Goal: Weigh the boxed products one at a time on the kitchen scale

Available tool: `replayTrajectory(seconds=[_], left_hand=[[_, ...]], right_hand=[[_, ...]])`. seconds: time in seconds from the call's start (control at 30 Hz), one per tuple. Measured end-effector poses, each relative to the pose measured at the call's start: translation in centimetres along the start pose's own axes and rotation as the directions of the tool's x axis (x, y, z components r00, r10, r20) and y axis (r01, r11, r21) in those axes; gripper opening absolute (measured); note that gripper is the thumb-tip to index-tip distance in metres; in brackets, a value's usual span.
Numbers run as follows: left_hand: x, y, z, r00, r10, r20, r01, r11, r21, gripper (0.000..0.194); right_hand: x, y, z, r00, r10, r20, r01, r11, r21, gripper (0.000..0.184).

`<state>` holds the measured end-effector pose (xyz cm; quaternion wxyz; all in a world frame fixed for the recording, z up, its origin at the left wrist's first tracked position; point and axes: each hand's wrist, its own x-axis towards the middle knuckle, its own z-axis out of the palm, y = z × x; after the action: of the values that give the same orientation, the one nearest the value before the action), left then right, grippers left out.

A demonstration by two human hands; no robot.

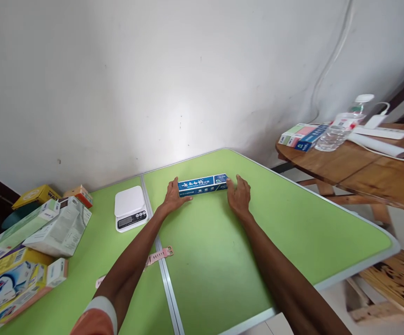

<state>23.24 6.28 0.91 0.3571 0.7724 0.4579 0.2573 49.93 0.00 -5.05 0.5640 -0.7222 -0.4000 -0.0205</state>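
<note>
A long blue toothpaste box (202, 184) with white lettering lies crosswise on the green table (216, 246). My left hand (174, 197) is at its left end, fingers along the end and thumb stretched out by the lower front edge. At the right end is my right hand (239, 195), fingers apart, its thumb at the box's corner. Neither hand is wrapped round the box. Left of my left hand sits a white digital kitchen scale (130, 208), its platform bare. A pink watch strap (159, 255) lies across the table's metal seam, partly hidden by my left forearm.
Several product boxes (62, 228) are piled at the left. On a wooden side table (369, 177) at the right stand a water bottle (340, 125), more small boxes (301, 136) and a power strip (383, 132). A white wall (174, 83) rises behind the table.
</note>
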Motion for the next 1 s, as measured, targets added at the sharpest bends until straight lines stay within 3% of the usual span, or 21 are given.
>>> replayTrajectory(seconds=[0.07,0.17,0.33,0.43,0.53,0.67,0.83,1.0], left_hand=[[0.2,-0.1,0.1,0.999,-0.008,-0.031,0.008,1.000,0.002,0.115],[0.2,-0.4,0.0,0.998,0.005,-0.070,-0.004,1.000,0.020,0.092],[-0.5,-0.5,0.0,0.996,-0.007,-0.087,0.009,1.000,0.017,0.074],[-1.2,-0.3,-1.0,0.995,0.018,-0.102,-0.014,0.999,0.035,0.063],[-2.3,-0.4,-3.9,0.982,0.101,-0.161,-0.095,0.995,0.043,0.062],[-5.2,-2.0,-10.1,0.951,0.149,-0.271,-0.147,0.989,0.027,0.066],[-10.4,-6.3,-17.3,0.896,0.025,-0.442,-0.067,0.995,-0.078,0.071],[-13.9,-10.8,-21.3,0.861,-0.123,-0.493,0.021,0.978,-0.207,0.079]], right_hand=[[0.2,0.2,-0.1,0.995,0.079,0.066,-0.080,0.997,0.018,0.083],[-0.1,-0.4,-0.1,0.984,0.100,0.148,-0.102,0.995,0.008,0.091],[-0.9,-2.2,-1.0,0.978,0.113,0.173,-0.109,0.993,-0.032,0.094],[-1.4,-3.6,-1.8,0.977,0.110,0.183,-0.108,0.994,-0.025,0.090],[-2.1,-5.6,-1.8,0.984,0.054,0.172,-0.063,0.997,0.051,0.092],[-4.0,-9.3,0.6,0.980,-0.026,0.196,-0.013,0.981,0.192,0.092],[-8.2,-14.5,6.3,0.907,-0.157,0.392,-0.002,0.927,0.375,0.095],[-12.1,-17.7,11.4,0.842,-0.243,0.482,0.004,0.896,0.445,0.096]])
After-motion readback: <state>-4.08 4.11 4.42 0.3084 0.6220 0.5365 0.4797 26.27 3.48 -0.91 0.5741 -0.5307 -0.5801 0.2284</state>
